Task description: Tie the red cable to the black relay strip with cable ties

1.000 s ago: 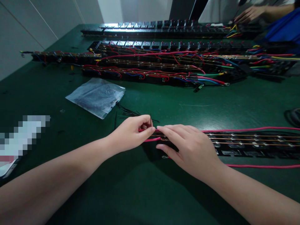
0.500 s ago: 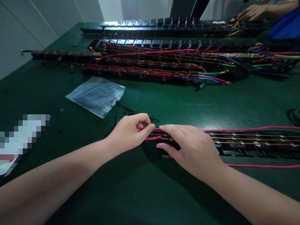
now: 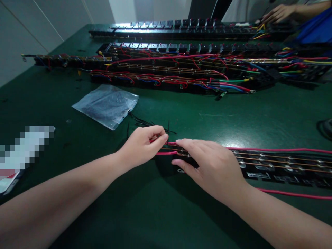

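A: Where's the red wire (image 3: 280, 150) from the fingers?

B: Right at them. It runs along the far edge of the black strip (image 3: 269, 166), crosses the small gap between the two hands, and goes into the curl of the left hand (image 3: 142, 143).

A: And that hand's grip?

B: Thumb and forefinger are pinched together around the wire. Whether they also have a thin black tie in there, I can't fairly tell; the fingers hide it. One dark tie (image 3: 168, 125) shows just to the far side of the fingertips.

A: The right hand?

B: The right hand (image 3: 214, 162) is spread across the strip, thumb to the near side and well apart from the fingers, forefinger tip touching the wire just right of the left thumb.

A: So which way does everything lie?

B: Left to right. The strip and its copper rods stretch from between the hands out past the right edge, slanting slightly nearer as they go. The left hand is nearer the strip's left end.

A: And the loose ties?

B: The pile (image 3: 140, 122) lies on the table (image 3: 116, 221), just to the far side of the left hand, beside the plastic bag (image 3: 106, 107).
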Tool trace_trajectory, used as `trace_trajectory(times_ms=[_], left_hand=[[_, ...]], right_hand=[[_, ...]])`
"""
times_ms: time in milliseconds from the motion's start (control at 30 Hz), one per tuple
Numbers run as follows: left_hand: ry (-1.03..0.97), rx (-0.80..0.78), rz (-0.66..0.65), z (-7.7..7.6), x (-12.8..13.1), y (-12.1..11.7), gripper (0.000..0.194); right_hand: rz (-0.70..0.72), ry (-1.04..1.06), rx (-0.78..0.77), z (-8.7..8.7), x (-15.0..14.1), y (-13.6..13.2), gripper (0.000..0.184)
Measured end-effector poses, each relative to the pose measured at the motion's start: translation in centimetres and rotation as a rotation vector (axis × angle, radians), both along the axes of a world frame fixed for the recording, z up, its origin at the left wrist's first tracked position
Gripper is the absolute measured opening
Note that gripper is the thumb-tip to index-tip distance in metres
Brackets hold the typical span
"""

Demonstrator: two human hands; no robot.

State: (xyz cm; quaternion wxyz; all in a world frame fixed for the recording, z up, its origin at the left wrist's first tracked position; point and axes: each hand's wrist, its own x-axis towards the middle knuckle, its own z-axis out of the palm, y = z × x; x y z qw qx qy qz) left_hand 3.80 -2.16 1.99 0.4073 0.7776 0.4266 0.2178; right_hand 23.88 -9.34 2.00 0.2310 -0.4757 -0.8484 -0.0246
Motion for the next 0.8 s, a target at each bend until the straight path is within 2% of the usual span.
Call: trace_trajectory(times_ms=[267,467,800], left_hand=[[-0.063,-0.014,0.015,-0.15,-0.05,0.00,0.019],[-0.001,-0.026,0.010,-0.03,0.08,-0.22,0.019],[0.102,0.042,0.022,0.09,0.15,-0.32,0.022]], right_hand=[[0.010,0.012,-0.009,0.13,0.11,0.21,0.032],[0.041,0.032,0.004,0.08,0.16,0.17,0.030],[0.030,0.031,-0.018,0.14,0.18,0.14,0.029]])
